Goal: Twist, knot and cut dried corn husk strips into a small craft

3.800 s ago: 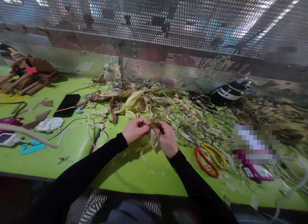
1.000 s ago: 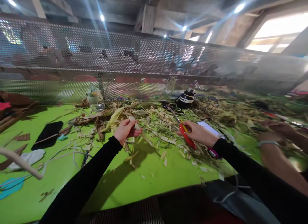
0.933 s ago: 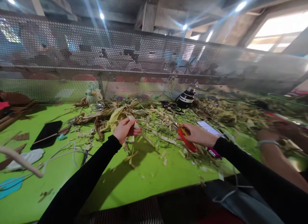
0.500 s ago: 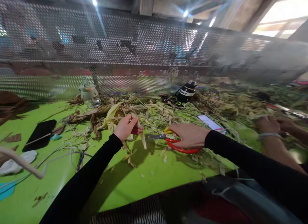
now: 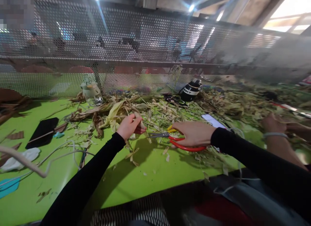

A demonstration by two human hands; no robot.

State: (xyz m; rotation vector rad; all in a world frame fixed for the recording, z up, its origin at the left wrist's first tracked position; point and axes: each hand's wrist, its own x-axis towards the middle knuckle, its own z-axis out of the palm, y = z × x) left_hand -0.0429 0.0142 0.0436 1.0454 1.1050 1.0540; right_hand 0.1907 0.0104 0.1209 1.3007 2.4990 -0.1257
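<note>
My left hand (image 5: pixel 130 126) pinches a pale strip of dried husk (image 5: pixel 147 135), whose lower end hangs below the fingers. My right hand (image 5: pixel 194 133) is wrapped round scissors (image 5: pixel 187 148) with red and yellow handles. The blades point left and their tips are at the hanging end of the strip. Just behind my left hand lies a yellow-green husk (image 5: pixel 115 112) on a heap of shredded husk (image 5: pixel 160 111). Small scraps lie on the green table (image 5: pixel 126 190) under both hands.
A clear bottle (image 5: pixel 91 91) and a black bottle (image 5: pixel 191 91) stand by the perforated metal screen (image 5: pixel 109 35). Left are a dark phone (image 5: pixel 42 132) and cables. Behind my right wrist is a lit phone (image 5: pixel 213 121). Another person's hands (image 5: pixel 274 124) are at the right.
The view has shifted slightly. The husk strip's hanging end looks shorter and tilts more to the right, with the scissor tips still beside it. Both hands keep their grip.
</note>
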